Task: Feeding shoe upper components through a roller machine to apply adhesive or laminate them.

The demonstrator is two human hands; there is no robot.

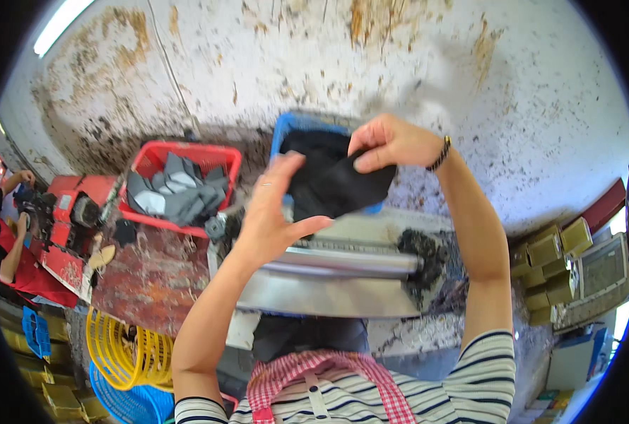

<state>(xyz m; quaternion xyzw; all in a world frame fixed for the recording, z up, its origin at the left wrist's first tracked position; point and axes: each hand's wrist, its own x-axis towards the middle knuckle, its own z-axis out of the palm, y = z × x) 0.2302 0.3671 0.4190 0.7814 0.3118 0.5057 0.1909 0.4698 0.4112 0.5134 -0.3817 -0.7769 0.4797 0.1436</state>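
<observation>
By the right hand point(392, 145), thumb and fingers pinched, a black piece point(350, 187) is held at its upper edge — hanging below and left of the grip, long axis not clear against the blue basket's point(311, 118) dark contents. The left hand point(268, 212) is held open, thumb spread, farther off at left — contact can't be told. Farther left, a red basket point(166, 224) is seen.
</observation>
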